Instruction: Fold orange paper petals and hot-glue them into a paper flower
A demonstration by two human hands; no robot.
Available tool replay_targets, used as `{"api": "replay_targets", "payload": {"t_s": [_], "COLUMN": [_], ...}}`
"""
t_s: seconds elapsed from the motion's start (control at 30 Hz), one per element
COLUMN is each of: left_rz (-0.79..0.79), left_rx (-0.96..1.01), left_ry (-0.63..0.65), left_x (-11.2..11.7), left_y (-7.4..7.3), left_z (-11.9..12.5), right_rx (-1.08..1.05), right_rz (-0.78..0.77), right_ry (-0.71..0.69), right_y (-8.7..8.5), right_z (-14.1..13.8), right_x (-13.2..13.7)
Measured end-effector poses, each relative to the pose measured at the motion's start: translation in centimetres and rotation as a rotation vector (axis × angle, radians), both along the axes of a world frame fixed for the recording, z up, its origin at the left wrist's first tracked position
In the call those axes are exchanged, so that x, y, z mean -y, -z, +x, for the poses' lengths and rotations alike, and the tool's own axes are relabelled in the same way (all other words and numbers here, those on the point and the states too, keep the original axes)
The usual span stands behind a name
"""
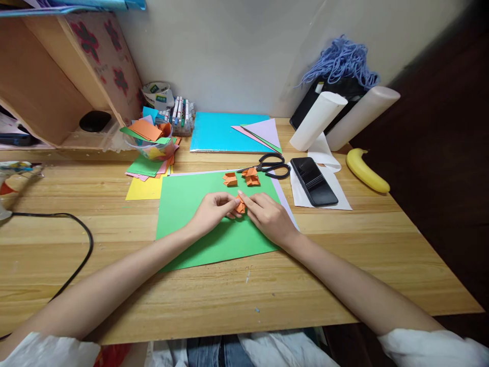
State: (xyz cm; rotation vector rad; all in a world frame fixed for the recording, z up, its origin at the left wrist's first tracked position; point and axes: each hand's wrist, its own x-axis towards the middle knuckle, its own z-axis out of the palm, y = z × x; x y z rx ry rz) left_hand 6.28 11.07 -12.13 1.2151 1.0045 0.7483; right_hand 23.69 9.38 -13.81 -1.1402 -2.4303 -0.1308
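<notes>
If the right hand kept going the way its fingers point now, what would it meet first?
The right hand points up-left at the orange folded paper, which its fingertips seem to touch; just beyond it is the left hand.

View: one head-worn camera is looking forward and down onto the tabletop (344, 265).
Facing: it is aiming at the wall (237, 56) at 12 o'clock.
Centre: it is centring on the orange folded paper (240, 205) between the left hand (212, 211) and the right hand (269, 216).
Nearness: it is sitting close, at arm's reach, with the tabletop's near edge lying at 6 o'clock.
</notes>
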Motion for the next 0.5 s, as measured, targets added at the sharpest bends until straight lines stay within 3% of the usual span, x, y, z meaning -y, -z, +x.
{"api": "replay_targets", "payload": {"t_s": [0.2,0.37,0.5], "left_rz": [0.141,0.204,0.246], "left_rx": [-0.055,-0.096,-0.127], "left_ry": [-0.055,-0.083,-0.068], "left_x": [0.2,0.4,0.6], "left_y": [0.8,1.1,1.1], "left_z": [0.0,-0.1,-0.1], "right_rx": [-0.133,-0.531,-0.689], "right_rz": [-0.077,-0.460,-0.714], "right_ry": [-0.036,-0.004,-0.002], "right_y": [-0.2,-0.4,-0.3], "right_z": [-0.1,0.3,0.4], "right_x": [0.2,-0.1,-0.5]}}
